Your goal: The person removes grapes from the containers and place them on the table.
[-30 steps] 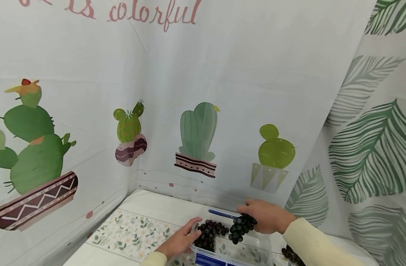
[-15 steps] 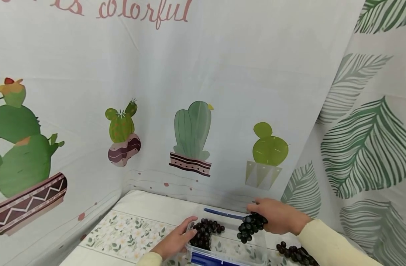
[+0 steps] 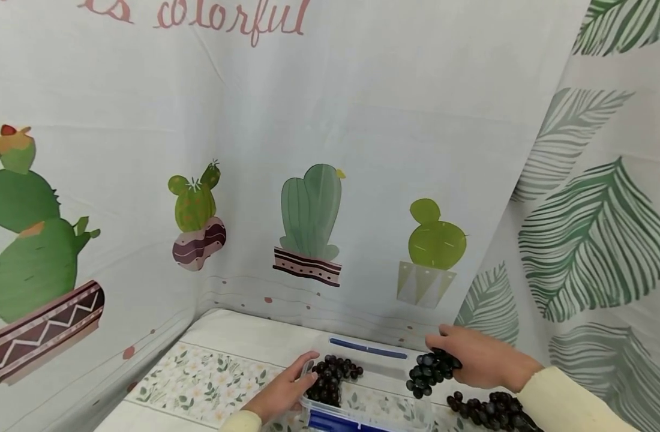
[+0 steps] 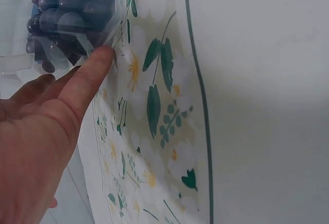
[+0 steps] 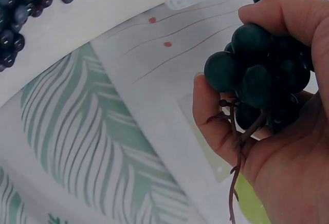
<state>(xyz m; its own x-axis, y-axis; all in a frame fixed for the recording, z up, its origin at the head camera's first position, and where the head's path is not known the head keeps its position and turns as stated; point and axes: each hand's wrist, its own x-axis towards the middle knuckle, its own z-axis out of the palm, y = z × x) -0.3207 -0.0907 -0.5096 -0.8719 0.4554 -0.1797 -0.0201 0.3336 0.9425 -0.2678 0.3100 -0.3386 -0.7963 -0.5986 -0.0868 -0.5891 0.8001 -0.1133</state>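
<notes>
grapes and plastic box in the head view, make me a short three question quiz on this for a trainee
1. Multiple choice: what is the right hand holding?
a) a spoon
b) a bunch of grapes
c) a cup

2. True or false: the plastic box has no grapes in it.

3. Fill in the blank: the fingers of the ____ hand touch the end of the plastic box.

Key:
1. b, a bunch of grapes.
2. False: another bunch lies inside, at the end by the hand that touches the box.
3. Left: the left hand is the one there.
</notes>
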